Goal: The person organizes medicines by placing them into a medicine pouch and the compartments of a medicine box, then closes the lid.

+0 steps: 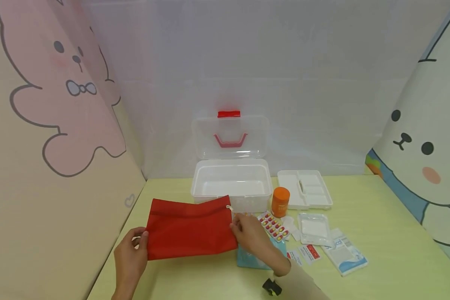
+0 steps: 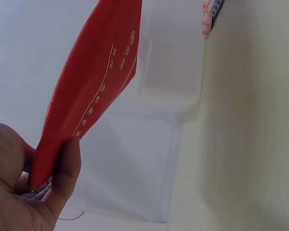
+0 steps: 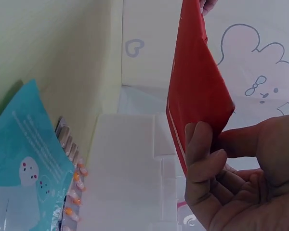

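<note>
A flat red zip pouch (image 1: 189, 228) is held up just above the yellow-green table (image 1: 390, 233), in front of the white box. My left hand (image 1: 133, 250) pinches its lower left corner, thumb on the front; in the left wrist view the pouch (image 2: 94, 91) runs up from that thumb (image 2: 67, 163). My right hand (image 1: 247, 231) pinches the pouch's right edge below the zipper pull; the right wrist view shows the pouch (image 3: 197, 91) caught between thumb and fingers (image 3: 202, 149).
An open white plastic box (image 1: 230, 187) with a clear lid and red handle stands behind the pouch. To the right lie a white tray insert (image 1: 305, 189), an orange bottle (image 1: 280, 201), a pill blister (image 1: 273, 226), a teal packet (image 1: 253, 258) and several sachets.
</note>
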Motion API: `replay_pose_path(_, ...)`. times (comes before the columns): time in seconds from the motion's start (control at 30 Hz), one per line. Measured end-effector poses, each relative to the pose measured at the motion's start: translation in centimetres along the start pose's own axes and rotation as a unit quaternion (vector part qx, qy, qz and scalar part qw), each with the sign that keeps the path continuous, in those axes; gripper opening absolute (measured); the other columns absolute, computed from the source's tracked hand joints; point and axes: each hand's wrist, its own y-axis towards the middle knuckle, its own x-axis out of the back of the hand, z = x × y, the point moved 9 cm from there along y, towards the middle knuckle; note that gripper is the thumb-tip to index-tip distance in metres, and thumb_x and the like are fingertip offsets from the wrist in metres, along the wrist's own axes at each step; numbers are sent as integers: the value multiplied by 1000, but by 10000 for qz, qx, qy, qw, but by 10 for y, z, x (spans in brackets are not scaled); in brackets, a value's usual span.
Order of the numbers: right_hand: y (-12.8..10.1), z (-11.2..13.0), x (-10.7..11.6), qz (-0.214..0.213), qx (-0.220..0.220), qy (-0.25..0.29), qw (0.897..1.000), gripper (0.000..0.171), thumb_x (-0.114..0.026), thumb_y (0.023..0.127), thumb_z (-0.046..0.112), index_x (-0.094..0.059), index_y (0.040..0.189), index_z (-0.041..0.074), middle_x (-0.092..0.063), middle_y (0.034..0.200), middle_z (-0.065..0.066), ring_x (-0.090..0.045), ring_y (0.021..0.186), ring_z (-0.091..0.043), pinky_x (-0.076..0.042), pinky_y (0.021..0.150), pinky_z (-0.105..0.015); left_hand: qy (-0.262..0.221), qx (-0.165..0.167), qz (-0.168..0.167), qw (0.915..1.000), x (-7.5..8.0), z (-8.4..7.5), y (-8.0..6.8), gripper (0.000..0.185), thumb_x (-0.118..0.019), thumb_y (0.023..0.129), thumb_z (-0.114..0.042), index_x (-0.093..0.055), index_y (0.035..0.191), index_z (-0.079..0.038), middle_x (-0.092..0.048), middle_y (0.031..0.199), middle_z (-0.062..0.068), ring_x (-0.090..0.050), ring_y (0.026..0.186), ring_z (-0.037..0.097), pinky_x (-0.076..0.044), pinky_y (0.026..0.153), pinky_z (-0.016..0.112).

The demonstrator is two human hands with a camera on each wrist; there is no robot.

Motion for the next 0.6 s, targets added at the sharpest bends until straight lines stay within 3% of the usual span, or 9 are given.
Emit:
replay_pose_path(0.1, -2, 0, 7, -92, -39, 171, 9998, 7, -63, 93, 12, -64, 90, 6, -59, 71, 0, -49, 63, -10, -41, 55, -18, -259, 92, -12, 9996, 4, -5, -3, 14, -62, 94, -9, -67, 106, -4, -71, 104, 15, -72, 91, 31, -44, 59, 9)
replay_pose_path(0.13, -2, 0, 10, -124, -59, 238, 9996, 7, -63, 94, 12, -64, 90, 5, -60, 72, 0, -49, 62, -9, -41, 54, -18, -358, 131, -22, 9993, 4, -6, -3, 15, -62, 95, -10, -67, 107, -4, -70, 106, 15, -73, 93, 29, -44, 60, 6)
replay_pose_path(0.23, -3, 1, 20, -276, -124, 430, 9986, 8, -62, 95, 13, -63, 92, 5, -61, 71, 0, -49, 59, -8, -41, 51, -18, -766, 249, -68, 9967, 6, -11, -4, 16, -61, 96, -13, -66, 109, -4, -69, 107, 13, -71, 88, 0, -43, 62, 2)
replay_pose_path(0.3, -4, 2, 27, -461, -144, 485, 9977, 8, -62, 95, 14, -62, 91, 7, -60, 69, 2, -47, 57, -7, -40, 50, -19, -1081, 270, -183, 9936, 6, -13, -5, 16, -61, 96, -14, -66, 108, -5, -68, 102, -1, -62, 82, -17, -46, 61, 4)
replay_pose_path(0.37, -4, 1, 35, -687, -171, 503, 9962, 8, -62, 95, 15, -62, 90, 9, -58, 66, 3, -46, 55, -7, -39, 50, -19, -1413, 236, -327, 9891, 5, -15, -7, 16, -62, 96, -14, -67, 108, -4, -65, 96, -13, -56, 76, -24, -47, 59, 7)
replay_pose_path(0.47, -5, -2, 42, -949, -235, 669, 9930, 7, -63, 94, 14, -61, 90, 9, -61, 67, 3, -48, 56, -6, -41, 51, -20, -1915, 59, -569, 9798, 5, -22, -9, 16, -63, 94, -10, -67, 108, -2, -58, 91, -27, -60, 75, -19, -49, 59, 9)
replay_pose_path(0.6, -5, -11, 47, -1064, -425, 1247, 9856, 5, -62, 95, 13, -60, 93, 8, -67, 73, -2, -57, 62, -9, -47, 57, -20, -2503, -147, -766, 9650, 4, -34, -11, 17, -63, 93, -4, -66, 108, 4, -62, 93, -24, -64, 78, -14, -51, 62, 9)
